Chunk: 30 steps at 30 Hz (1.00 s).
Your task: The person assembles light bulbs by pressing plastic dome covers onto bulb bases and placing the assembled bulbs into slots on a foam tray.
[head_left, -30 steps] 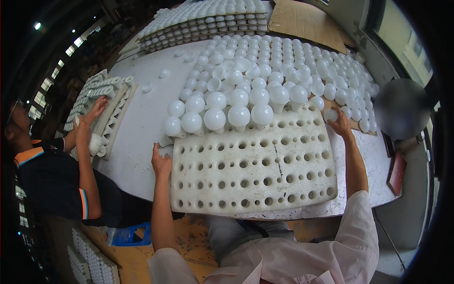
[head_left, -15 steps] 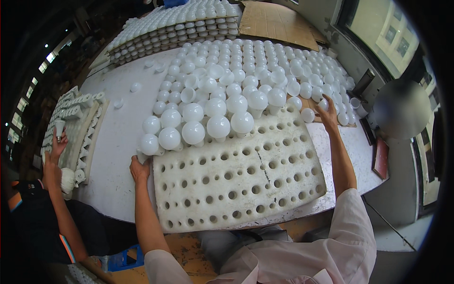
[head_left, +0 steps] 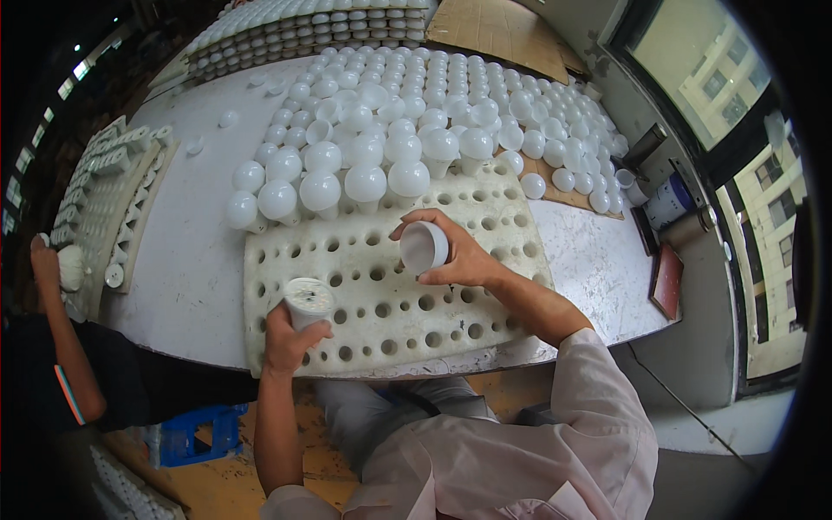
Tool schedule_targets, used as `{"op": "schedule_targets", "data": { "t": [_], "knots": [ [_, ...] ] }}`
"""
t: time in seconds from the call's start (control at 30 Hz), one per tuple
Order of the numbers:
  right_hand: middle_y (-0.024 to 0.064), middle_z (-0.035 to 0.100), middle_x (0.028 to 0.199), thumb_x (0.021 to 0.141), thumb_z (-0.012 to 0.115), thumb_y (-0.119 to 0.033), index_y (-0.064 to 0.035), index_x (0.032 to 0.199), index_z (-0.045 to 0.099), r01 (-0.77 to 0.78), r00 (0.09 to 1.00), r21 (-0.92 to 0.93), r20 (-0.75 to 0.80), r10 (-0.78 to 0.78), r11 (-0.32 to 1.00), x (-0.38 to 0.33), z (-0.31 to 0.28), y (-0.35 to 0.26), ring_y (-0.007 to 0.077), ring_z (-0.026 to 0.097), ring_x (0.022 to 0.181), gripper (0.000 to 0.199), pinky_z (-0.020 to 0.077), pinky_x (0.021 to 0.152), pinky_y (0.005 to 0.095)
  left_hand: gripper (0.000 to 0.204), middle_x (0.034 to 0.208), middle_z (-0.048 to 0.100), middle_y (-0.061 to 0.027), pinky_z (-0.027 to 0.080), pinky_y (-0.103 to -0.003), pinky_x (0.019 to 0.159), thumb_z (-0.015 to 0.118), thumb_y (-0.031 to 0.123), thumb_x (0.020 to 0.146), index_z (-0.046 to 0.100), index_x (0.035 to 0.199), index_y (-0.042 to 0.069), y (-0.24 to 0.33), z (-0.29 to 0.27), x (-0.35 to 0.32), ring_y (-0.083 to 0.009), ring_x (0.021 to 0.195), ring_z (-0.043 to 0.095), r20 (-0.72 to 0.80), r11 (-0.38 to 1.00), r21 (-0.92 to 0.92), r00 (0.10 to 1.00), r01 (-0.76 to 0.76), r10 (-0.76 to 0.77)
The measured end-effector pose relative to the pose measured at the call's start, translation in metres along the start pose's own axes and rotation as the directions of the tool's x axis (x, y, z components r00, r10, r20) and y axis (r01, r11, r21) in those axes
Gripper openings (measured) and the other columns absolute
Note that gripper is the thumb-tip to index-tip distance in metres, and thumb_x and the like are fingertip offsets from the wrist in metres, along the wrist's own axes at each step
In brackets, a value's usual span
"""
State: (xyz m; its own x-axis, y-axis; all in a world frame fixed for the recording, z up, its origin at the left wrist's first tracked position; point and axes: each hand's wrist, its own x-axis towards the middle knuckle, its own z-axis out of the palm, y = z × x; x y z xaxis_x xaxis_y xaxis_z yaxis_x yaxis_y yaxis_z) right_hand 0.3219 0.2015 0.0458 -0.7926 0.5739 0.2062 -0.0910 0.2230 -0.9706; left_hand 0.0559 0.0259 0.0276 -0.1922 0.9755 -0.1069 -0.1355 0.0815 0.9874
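Observation:
My left hand [head_left: 286, 341] is closed around a white LED bulb base [head_left: 309, 297], its round board with small LEDs facing up. To the right and a little farther off, my right hand [head_left: 466, 258] grips a white bulb cover [head_left: 424, 248] by its sides, with the hollow opening turned toward the base. Base and cover are apart. Both hands are above a white foam tray [head_left: 406, 328] full of round holes. Along its far side stand bulbs with white domes [head_left: 365, 184] in rows.
Many loose white bulb covers [head_left: 555, 154] spread behind the tray, some on cardboard. Stacked layers of domes [head_left: 303, 39] and a cardboard sheet [head_left: 494, 35] lie at the back. At left, a co-worker's hand [head_left: 43, 264] is beside another foam tray [head_left: 143, 204]. A window [head_left: 706, 78] borders the right.
My right hand has come from the loose covers at right to above the tray, now with a cover. My left hand has moved from the tray's left edge inward, holding a base.

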Motion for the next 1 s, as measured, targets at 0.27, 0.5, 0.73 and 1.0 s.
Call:
{"op": "schedule_targets", "data": {
  "t": [0.27,0.5,0.73,1.0],
  "knots": [
    [0.0058,0.054,0.122,0.065,0.083,-0.015,-0.0088,0.131,0.044,-0.007,0.991,-0.022,0.134,0.01,1.0,-0.017,0.036,0.013,0.0185,0.049,0.118,0.077,0.0387,0.103,0.0343,0.039,0.078,0.066,-0.0059,0.046,-0.024,0.051,0.077,0.017,0.071,0.062,0.101,-0.002,-0.009,0.039,0.013,-0.0104,0.061,0.061,0.341,0.979,0.181,0.928,0.091,-0.149],
    [0.0078,0.055,0.12,0.064,0.085,-0.019,-0.0091,0.129,0.046,0.056,0.982,-0.152,0.186,-0.027,0.987,-0.018,0.034,0.014,0.0209,0.054,0.114,0.076,0.0439,0.097,0.036,0.042,0.077,0.066,-0.007,0.049,-0.024,0.053,0.08,0.018,0.069,0.062,0.1,-0.004,-0.014,0.041,0.016,-0.0108,0.061,0.062,0.375,0.974,0.196,0.91,0.109,-0.178],
    [0.0117,0.055,0.119,0.063,0.083,-0.019,-0.0076,0.13,0.045,0.037,0.97,-0.286,0.242,0.035,0.958,-0.019,0.038,0.012,0.027,0.056,0.111,0.077,0.0455,0.094,0.0397,0.042,0.077,0.067,-0.0079,0.05,-0.025,0.053,0.081,0.017,0.069,0.063,0.1,-0.004,-0.009,0.045,0.018,-0.011,0.06,0.062,0.389,0.966,0.233,0.899,0.112,-0.198],
    [0.0222,0.056,0.114,0.065,0.084,-0.029,-0.0018,0.134,0.038,0.098,0.932,-0.483,0.35,0.09,0.87,-0.018,0.048,0.005,0.0386,0.058,0.104,0.087,0.0489,0.088,0.0437,0.038,0.073,0.066,-0.0075,0.049,-0.024,0.052,0.081,0.018,0.069,0.066,0.094,-0.005,-0.005,0.046,0.016,-0.0104,0.058,0.062,0.369,0.936,0.328,0.894,0.129,-0.253]
  ]
}}
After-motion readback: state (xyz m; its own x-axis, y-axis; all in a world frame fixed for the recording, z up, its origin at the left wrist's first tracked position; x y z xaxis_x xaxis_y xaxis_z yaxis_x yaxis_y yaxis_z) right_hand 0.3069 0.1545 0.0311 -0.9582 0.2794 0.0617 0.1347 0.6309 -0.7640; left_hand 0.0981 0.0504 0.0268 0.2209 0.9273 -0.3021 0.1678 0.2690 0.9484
